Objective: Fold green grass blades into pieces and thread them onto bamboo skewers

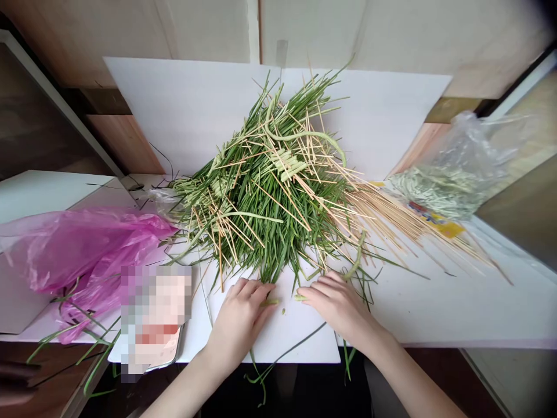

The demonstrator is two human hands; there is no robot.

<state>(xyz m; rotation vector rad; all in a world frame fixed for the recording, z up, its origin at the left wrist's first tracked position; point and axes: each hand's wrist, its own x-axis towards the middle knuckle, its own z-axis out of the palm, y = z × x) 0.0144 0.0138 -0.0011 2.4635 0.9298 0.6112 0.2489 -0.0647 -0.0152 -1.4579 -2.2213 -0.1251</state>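
The fingers of the left hand [238,318] and right hand [337,305] are laid flat and loosely together on a white board [278,334], nothing visibly pinched. Green stem pieces [270,302] lie between them, below a heap of green leaves and wooden sticks [265,197]. Loose sticks could be scattered if brushed. Beside a pink plastic bag [82,249], a blurred patch [152,316] hides what lies there.

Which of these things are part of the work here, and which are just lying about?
Part of the work: left hand, right hand, white board, short green piece, green leaves, wooden sticks.

Lying about: pink bag, clear bag.
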